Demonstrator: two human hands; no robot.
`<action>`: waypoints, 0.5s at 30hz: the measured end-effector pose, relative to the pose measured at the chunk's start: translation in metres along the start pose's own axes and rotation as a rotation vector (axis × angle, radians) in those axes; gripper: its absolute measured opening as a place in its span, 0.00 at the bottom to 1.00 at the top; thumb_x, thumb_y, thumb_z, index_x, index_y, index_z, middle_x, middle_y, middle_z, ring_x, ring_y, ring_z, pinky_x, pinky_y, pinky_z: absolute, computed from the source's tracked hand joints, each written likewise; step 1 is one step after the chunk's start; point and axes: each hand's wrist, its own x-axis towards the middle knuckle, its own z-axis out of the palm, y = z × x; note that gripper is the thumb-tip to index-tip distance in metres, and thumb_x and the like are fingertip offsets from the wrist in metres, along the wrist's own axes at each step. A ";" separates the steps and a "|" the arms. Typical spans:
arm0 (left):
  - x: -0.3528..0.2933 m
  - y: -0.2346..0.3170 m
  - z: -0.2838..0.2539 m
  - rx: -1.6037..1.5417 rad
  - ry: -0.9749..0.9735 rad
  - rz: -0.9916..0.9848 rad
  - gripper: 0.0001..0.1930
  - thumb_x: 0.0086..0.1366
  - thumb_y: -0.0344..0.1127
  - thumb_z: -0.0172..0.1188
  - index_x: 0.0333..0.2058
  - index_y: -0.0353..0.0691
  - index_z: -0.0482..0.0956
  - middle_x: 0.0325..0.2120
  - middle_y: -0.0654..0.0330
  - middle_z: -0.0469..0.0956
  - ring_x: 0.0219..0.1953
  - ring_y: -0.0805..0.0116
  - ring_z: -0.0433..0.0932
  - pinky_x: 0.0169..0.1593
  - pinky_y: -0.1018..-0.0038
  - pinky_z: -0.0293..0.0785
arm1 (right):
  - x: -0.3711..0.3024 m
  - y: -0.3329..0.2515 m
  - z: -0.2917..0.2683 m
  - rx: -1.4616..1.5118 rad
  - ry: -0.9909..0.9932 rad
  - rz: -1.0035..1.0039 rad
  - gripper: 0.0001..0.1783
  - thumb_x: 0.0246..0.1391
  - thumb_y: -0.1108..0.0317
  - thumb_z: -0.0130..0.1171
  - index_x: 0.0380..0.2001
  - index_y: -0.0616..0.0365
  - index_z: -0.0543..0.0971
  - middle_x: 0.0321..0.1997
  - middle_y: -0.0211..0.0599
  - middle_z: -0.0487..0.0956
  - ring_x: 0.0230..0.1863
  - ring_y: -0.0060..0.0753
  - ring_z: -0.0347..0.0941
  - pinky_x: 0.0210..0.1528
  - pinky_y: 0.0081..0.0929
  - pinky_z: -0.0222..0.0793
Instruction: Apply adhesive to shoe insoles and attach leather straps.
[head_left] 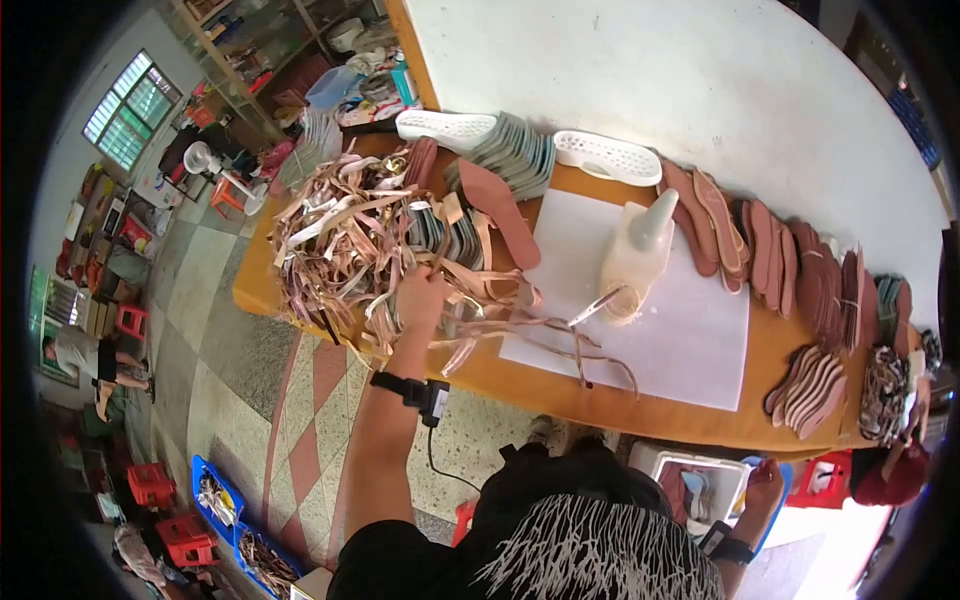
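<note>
My left hand [424, 298] reaches into a big tangled heap of tan, pink and white shoe straps [345, 225] on the table's left. Its fingers are closed on a brown strap at the heap's edge. Several thin straps [575, 345] trail from there to the right over a white sheet [690, 345]. My right hand [765, 488] hangs low at the right beside a white box [648, 462]; its fingers are too small and unclear to read. On the sheet lies a cream plastic bottle [638, 250] with a cone-shaped end, and a brush [598, 303] rests at its opening.
Brown insoles [500, 212] and grey-green sole stacks [515, 155] line the table [470, 360] with white shoe soles [607, 158]. More insole bundles [820, 280] fill the right end. Blue crates [217, 490] and red stools [185, 540] stand on the floor. A person [90, 355] is far left.
</note>
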 end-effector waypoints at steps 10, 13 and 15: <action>-0.064 -0.018 -0.025 -1.723 -0.444 -0.626 0.05 0.56 0.31 0.52 0.32 0.39 0.72 0.21 0.63 0.72 0.14 0.77 0.65 0.19 0.81 0.61 | -0.010 0.028 0.066 -0.038 0.161 0.060 0.05 0.51 0.70 0.51 0.32 0.57 0.73 0.28 0.29 0.74 0.29 0.23 0.69 0.30 0.18 0.67; -0.085 -0.015 -0.026 -1.739 -0.538 -0.580 0.01 0.54 0.28 0.52 0.28 0.40 0.70 0.15 0.68 0.65 0.12 0.82 0.60 0.14 0.86 0.55 | -0.008 0.039 0.125 -0.219 -0.025 0.130 0.09 0.50 0.70 0.51 0.36 0.58 0.72 0.30 0.29 0.72 0.31 0.25 0.69 0.30 0.21 0.65; -0.096 -0.008 -0.021 -1.701 -0.575 -0.578 0.04 0.53 0.24 0.52 0.26 0.40 0.69 0.13 0.70 0.60 0.10 0.84 0.55 0.11 0.86 0.47 | -0.016 0.050 0.172 -0.394 -0.055 0.161 0.12 0.50 0.69 0.51 0.39 0.58 0.71 0.31 0.31 0.73 0.33 0.25 0.70 0.31 0.21 0.66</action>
